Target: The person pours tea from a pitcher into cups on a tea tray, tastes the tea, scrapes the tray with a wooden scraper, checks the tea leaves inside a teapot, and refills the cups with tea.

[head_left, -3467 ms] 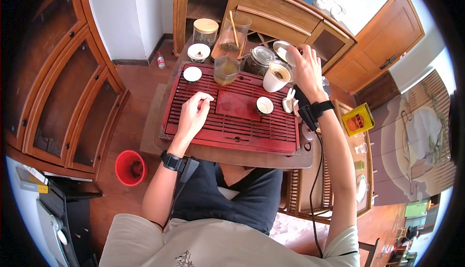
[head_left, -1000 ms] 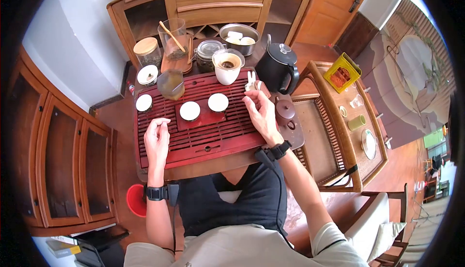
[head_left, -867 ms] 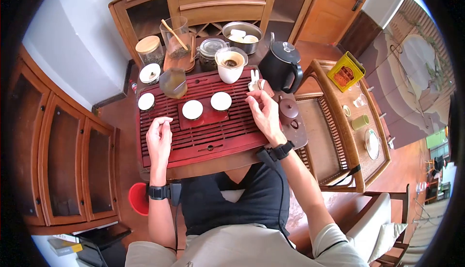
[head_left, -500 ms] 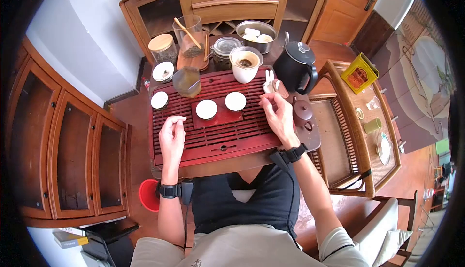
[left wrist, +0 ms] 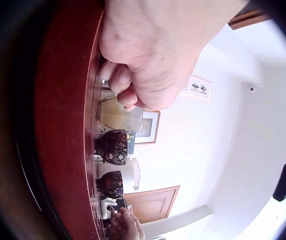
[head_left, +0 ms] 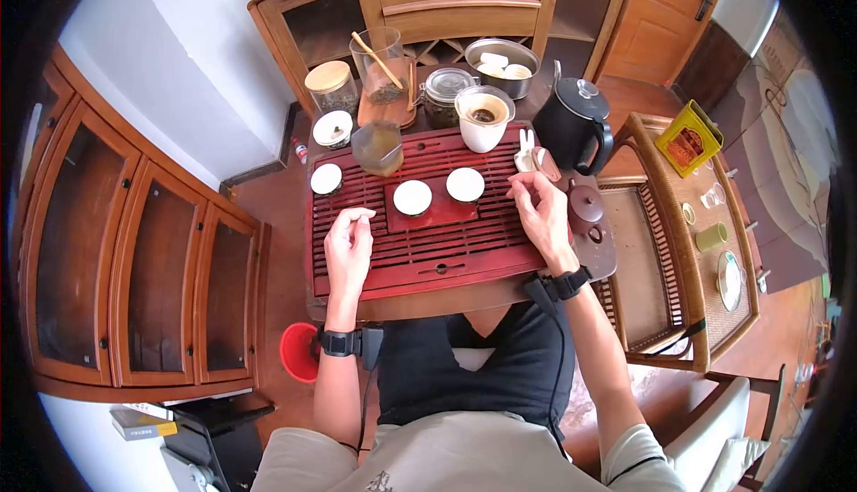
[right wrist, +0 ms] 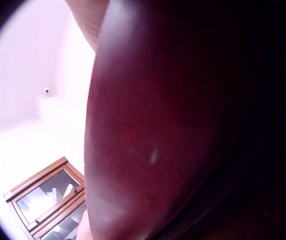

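My left hand (head_left: 349, 246) rests on the left front of the red slatted tea tray (head_left: 428, 277), its fingers loosely curled and holding nothing. At the tray's right side lies my right hand (head_left: 544, 217), also holding nothing, close to a white rabbit figurine (head_left: 524, 152) and a brown clay teapot (head_left: 585, 208). Two teacups (head_left: 412, 197), pale inside and dark patterned outside in the left wrist view, stand on the central panel between the hands. A third teacup (head_left: 327, 179) is at the tray's left. Behind them stands a glass pitcher (head_left: 377, 149) of yellowish liquid.
At the back are a white cup (head_left: 484, 135) with a filter, a lidded jar (head_left: 442, 110), a steel pot (head_left: 505, 48) with white cups, and a black kettle (head_left: 573, 126). A rattan cart (head_left: 701, 336) stands right; a red bucket (head_left: 299, 353) is on the floor left.
Since the oldest frame, my right hand has come back from the steel pot and a second teacup stands on the central panel. During the last second both hands keep still while the head view shifts.
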A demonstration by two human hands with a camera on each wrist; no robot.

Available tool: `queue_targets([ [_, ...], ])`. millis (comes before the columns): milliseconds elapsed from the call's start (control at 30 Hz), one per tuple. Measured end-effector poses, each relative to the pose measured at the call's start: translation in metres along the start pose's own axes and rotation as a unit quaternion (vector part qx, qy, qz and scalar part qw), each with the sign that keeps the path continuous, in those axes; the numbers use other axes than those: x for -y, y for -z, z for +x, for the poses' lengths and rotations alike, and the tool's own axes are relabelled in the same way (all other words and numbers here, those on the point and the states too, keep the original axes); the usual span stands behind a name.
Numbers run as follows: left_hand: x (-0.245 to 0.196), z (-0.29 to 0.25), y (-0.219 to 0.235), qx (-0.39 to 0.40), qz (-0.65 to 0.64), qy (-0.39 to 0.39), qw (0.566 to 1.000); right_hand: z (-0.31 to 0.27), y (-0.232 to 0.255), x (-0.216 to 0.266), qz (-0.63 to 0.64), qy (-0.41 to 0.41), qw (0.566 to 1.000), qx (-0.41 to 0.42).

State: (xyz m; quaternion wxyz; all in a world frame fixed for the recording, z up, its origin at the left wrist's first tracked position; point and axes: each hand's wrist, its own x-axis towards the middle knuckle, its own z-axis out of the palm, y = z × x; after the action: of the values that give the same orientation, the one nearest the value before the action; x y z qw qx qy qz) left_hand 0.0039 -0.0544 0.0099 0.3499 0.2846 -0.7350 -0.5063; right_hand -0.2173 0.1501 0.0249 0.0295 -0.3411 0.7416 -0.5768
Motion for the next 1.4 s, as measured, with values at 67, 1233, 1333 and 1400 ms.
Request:
queue_targets([
  [67, -0.001, 0.0, 0.0, 0.002, -0.009, 0.002, 1.0, 0.0, 0.0, 0.002, 0.003, -0.007, 1.0, -0.001],
  [1233, 0.0, 0.001, 0.0, 0.007, -0.009, -0.024, 1.0, 0.005, 0.121, -0.009, -0.455, -0.048, 0.861, 0.222],
  [1333, 0.004, 0.002, -0.001, 0.0, -0.004, -0.036, 0.999, 0.01, 0.118, -0.008, -0.446, -0.061, 0.86, 0.24],
  [1400, 0.005, 0.003, -0.001, 0.007, -0.007, -0.04, 0.999, 0.013, 0.117, -0.014, -0.441, -0.067, 0.862, 0.241],
])
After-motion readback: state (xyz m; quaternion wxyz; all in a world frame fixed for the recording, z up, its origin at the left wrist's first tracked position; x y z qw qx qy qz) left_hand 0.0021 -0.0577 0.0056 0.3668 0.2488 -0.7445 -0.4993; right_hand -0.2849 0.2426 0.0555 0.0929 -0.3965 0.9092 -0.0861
